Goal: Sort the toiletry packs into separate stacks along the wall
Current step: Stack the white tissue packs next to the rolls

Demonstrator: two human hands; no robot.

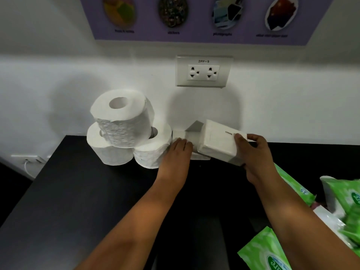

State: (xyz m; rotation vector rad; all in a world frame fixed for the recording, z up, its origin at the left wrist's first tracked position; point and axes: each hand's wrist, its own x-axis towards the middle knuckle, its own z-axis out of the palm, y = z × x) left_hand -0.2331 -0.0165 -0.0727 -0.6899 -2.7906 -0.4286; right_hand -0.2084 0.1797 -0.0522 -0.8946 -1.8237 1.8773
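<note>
**Tissue pack going onto the wall stack, tilted**

R hand (253,152) grips a white tissue pack (218,143) by its right end, fingers curled over the top edge, thumb underneath. Pack is tilted, left end lower, held over another white pack (180,136) lying at the back edge of the desk (78,191) against the wall, below the outlet (203,72). L hand (178,151) lies on that lower pack w/ fingers straight, pressing/steadying it, not wrapped round anything.

Toilet rolls (124,125) already stacked just left of the packs: two on the desk, one on top, touching the lower pack's left side or v. close, can't tell. Green wipe packs (268,252) loose at the desk's front right corner, unsorted.

Risks, as I judge them:
- pack set down skewed, overhangs and slides off the lower one
- L fingers in the way, get pinched or shove the lower pack
- nudge to the left knocks the top roll, which sits offset on the two below
- soft wrap gives under a one-end grip, pack sags
</note>
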